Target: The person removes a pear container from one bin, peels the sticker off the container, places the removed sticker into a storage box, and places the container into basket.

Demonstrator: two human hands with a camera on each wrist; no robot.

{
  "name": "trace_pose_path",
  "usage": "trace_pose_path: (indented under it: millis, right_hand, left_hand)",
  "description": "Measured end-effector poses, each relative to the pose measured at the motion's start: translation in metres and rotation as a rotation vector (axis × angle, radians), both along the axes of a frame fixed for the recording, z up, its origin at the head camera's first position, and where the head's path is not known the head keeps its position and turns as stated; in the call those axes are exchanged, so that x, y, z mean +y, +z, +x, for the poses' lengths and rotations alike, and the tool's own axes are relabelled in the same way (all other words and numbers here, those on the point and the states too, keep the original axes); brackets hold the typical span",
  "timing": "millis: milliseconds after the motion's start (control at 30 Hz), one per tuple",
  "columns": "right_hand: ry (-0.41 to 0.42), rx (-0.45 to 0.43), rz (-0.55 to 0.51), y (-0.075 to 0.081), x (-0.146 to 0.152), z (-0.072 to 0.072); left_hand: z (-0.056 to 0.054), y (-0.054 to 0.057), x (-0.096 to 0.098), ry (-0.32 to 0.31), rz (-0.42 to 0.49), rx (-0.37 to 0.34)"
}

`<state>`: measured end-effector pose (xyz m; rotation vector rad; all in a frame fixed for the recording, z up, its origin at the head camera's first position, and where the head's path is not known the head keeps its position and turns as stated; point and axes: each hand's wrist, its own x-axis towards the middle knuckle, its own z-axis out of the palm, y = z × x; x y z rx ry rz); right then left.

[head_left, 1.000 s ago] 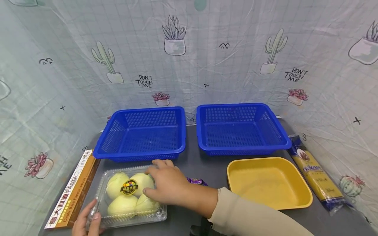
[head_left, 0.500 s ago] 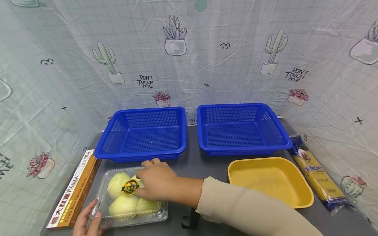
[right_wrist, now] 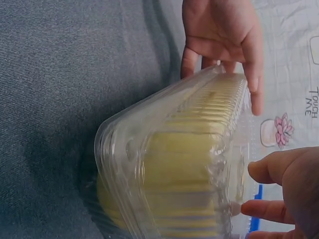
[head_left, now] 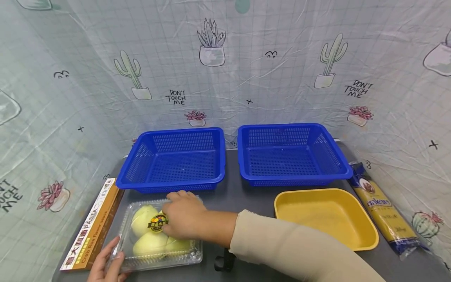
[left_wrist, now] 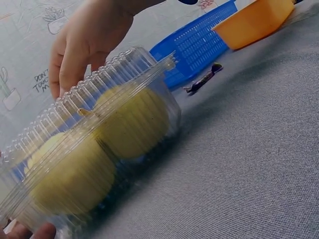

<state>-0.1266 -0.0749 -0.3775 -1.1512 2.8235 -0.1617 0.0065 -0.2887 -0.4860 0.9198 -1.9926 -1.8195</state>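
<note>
A clear plastic clamshell box of yellow-green fruits lies at front left, with a black label on its lid. My left hand grips its near left corner, thumb on top and fingers at the lower edge. Over the right part of the lid is my right hand, fingers extended towards the far edge. In the right wrist view its thumb and fingers stand apart just above the lid. Part of the fruit is hidden under this hand in the head view.
Two blue baskets stand at the back. A yellow tray and a pasta packet are at right. Left of the box lies a pasta carton. A small purple-wrapped item shows in the left wrist view.
My right hand has moved a little left across the lid, its forearm now covering the purple-wrapped item in the head view. My left hand keeps its grip on the corner.
</note>
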Motion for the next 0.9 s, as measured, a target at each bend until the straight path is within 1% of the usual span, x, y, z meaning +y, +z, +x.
trace_pose_path:
  millis: [100, 200, 300, 433, 633, 767, 900]
  right_hand:
    - [-0.004, -0.001, -0.012, 0.0, -0.004, 0.001]
    - [-0.008, 0.001, -0.056, -0.003, -0.006, 0.002]
    - [0.0, 0.009, -0.122, -0.006, -0.007, 0.003]
    - [0.013, 0.007, -0.249, -0.014, -0.006, 0.001]
    - [0.016, -0.082, -0.45, -0.027, -0.005, -0.004]
    - [0.042, -0.127, -0.532, -0.03, -0.007, -0.007]
    - [0.105, -0.163, -0.591, -0.031, -0.008, -0.009]
  left_hand:
    - [0.0, -0.001, 0.002, 0.026, 0.003, 0.012]
    - [0.001, -0.001, 0.003, 0.046, 0.015, 0.04]
    - [0.002, -0.002, 0.004, 0.048, 0.015, 0.049]
    - [0.002, -0.001, 0.006, 0.044, 0.005, 0.044]
    - [0.002, 0.0, 0.007, 0.04, 0.013, 0.06]
    - [0.002, -0.001, 0.005, 0.018, -0.002, 0.061]
    - [0.003, -0.002, 0.002, -0.008, -0.008, 0.058]
